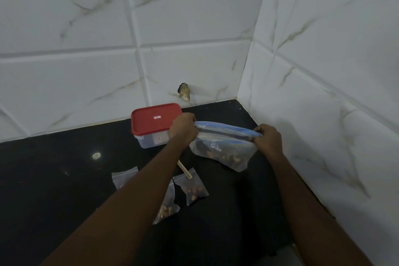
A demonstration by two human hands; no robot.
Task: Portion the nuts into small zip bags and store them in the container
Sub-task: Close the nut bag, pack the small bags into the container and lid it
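A large clear zip bag [224,149] with a blue zip strip hangs above the black counter, nuts gathered at its bottom. My left hand [183,128] pinches the left end of the zip strip and my right hand [268,138] pinches the right end. A clear container with a red lid [154,121] stands shut behind my left hand. Three small zip bags lie nearer to me: one with nuts [192,190], one with nuts partly under my left forearm [167,205], and one mostly hidden [124,176].
A wooden stick [185,170] lies on the black counter [64,179] between the container and the small bags. White marble-look tiled walls [194,28] meet in a corner at the back right. A small dark mark sits low on the back wall.
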